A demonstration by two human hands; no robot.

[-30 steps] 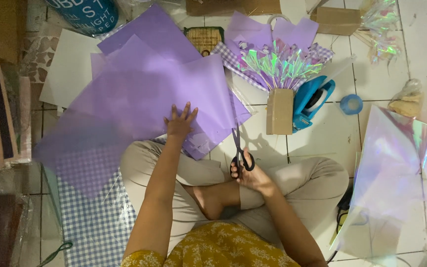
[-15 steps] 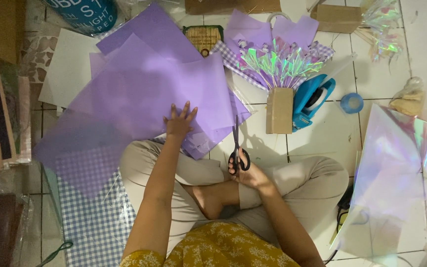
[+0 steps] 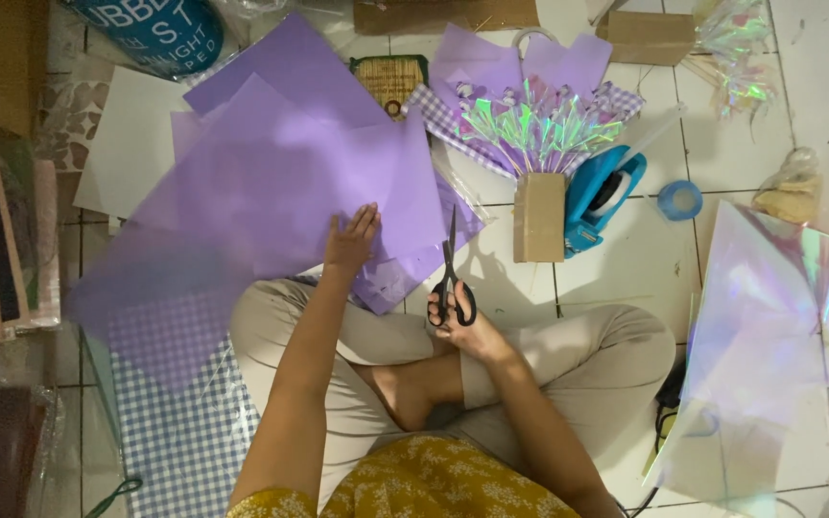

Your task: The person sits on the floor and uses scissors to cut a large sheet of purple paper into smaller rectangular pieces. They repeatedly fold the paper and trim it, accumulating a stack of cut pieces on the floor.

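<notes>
The checked lilac wrapping sheet [image 3: 160,422] lay half hidden under the translucent purple paper sheet [image 3: 271,206], whose left part was blurred. The left hand [image 3: 350,242] lay flat and open on that sheet's near edge, much as half a second before. Just right of it, the right hand [image 3: 467,326] gripped the black-handled scissors [image 3: 451,278], blades upright, nearly closed and slightly higher than earlier, beside the sheet's right edge. Bare tile lay open before the brown cardboard box [image 3: 539,218]; the iridescent film sheet [image 3: 769,355] was cut off at right.
</notes>
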